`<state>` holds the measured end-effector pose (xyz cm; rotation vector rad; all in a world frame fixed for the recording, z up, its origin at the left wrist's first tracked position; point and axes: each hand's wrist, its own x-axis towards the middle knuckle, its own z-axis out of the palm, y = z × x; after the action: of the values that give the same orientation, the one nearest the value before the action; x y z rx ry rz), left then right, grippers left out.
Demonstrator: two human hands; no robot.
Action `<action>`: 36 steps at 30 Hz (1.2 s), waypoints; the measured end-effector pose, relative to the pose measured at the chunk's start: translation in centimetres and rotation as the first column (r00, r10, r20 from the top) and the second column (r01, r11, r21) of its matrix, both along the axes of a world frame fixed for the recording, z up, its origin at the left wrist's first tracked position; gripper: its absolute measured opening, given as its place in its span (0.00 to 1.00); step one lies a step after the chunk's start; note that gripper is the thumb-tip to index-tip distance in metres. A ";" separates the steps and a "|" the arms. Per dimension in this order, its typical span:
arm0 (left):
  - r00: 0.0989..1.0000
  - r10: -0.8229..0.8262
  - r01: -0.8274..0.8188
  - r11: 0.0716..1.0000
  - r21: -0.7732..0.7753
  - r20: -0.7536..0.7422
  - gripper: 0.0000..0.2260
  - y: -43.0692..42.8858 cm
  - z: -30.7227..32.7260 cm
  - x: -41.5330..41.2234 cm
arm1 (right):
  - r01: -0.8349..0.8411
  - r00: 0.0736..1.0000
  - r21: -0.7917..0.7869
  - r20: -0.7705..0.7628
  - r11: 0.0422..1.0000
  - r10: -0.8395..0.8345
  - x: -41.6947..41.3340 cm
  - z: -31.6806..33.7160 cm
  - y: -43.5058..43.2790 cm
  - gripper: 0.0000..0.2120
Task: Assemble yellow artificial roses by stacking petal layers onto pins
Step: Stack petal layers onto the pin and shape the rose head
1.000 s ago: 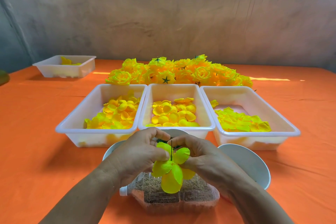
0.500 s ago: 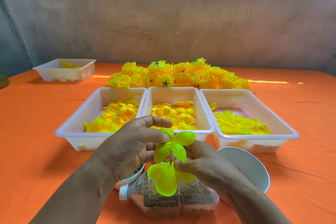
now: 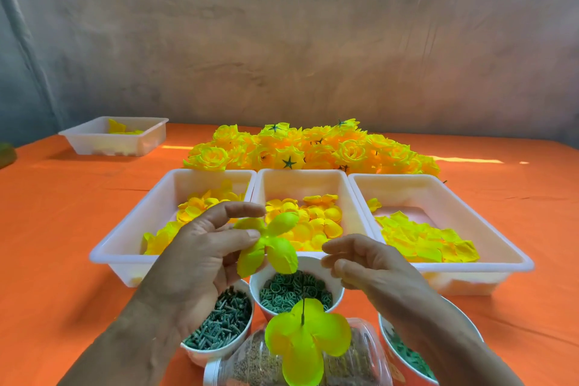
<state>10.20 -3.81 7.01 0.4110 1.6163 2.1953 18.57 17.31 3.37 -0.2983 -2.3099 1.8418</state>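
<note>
We are pinching a loose petal layer [image 3: 275, 249] in our left hand [image 3: 194, 260]. The thumb is pressing near its centre and the other fingers are curling behind it. Its lobes are fanning out to the right of that grip, in the air above a white bowl [image 3: 257, 291] of green rings. Our right hand [image 3: 379, 269] is hovering slack and wide, holding nothing, with its fingertips just beside the loose layer's right edge and apart from it.

Lower and nearer to us, a pinned petal layer [image 3: 308, 341] is sitting on a thin dark pin [image 3: 303, 312]. The pin is standing upright from a clear bottle [image 3: 247, 360] that is lying on its side, filled with brown grains. Neither hand is touching this layer.

Beyond the hands, three white trays are sitting side by side on the orange cloth [image 3: 47, 229]: the left tray [image 3: 125, 247], the middle tray [image 3: 300, 180] and the right tray [image 3: 470, 267], each holding yellow petals. Behind them, a heap of finished roses [image 3: 313, 150] is lying.
</note>
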 end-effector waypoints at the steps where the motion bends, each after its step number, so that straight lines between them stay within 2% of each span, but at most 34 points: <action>1: 0.999 0.027 -0.027 1.000 0.004 0.027 0.11 -0.1 -0.3 -0.7 | 0.011 1.000 0.017 0.012 1.000 -0.011 -0.5 0.2 0.4 0.12; 3: 0.993 0.085 -0.085 0.996 -0.001 0.086 0.08 -0.2 -1.0 -2.3 | 0.028 0.999 0.052 0.043 0.998 -0.030 -1.8 0.5 1.2 0.10; 6: 0.976 0.175 -0.170 0.984 -0.044 0.133 0.12 -0.4 -2.3 -4.9 | 0.038 0.994 0.134 0.096 0.990 -0.051 -4.7 0.7 2.3 0.07; 10: 0.961 0.258 -0.245 0.961 -0.127 0.099 0.11 -0.4 -3.5 -8.4 | 0.018 0.980 0.292 0.183 0.956 -0.074 -9.7 -0.2 3.4 0.07; 17: 0.944 0.304 -0.329 0.865 -0.380 -0.125 0.11 0.2 -5.4 -13.9 | 0.018 0.960 0.549 0.222 0.836 -0.167 -18.1 -1.8 4.2 0.06; 22: 0.915 0.183 -0.384 0.671 -0.634 -0.359 0.12 0.1 -7.0 -16.4 | 0.023 0.937 0.643 0.253 0.766 -0.240 -21.9 -3.0 4.2 0.07; 26: 0.900 0.119 -0.416 0.522 -0.745 -0.420 0.11 0.0 -7.7 -16.9 | -0.022 0.930 0.640 0.295 0.768 -0.220 -23.5 -3.8 3.9 0.07; 29: 0.880 0.113 -0.457 0.460 -0.761 -0.461 0.10 -0.1 -7.8 -16.9 | -0.016 0.920 0.599 0.322 0.801 -0.222 -24.1 -4.4 4.0 0.06; 33: 0.844 0.099 -0.514 0.433 -0.741 -0.527 0.11 -0.2 -7.9 -16.5 | 0.130 0.904 0.338 0.346 0.932 -0.251 -23.9 -4.7 4.9 0.04; 36: 0.821 0.113 -0.545 0.449 -0.708 -0.560 0.12 -0.3 -8.0 -16.1 | 0.198 0.902 0.138 0.362 0.970 -0.236 -23.5 -4.0 5.4 0.04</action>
<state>-5.94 -4.08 -0.96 0.2808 3.0120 1.2011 -4.88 22.67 -0.65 -0.9299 -2.4685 1.6715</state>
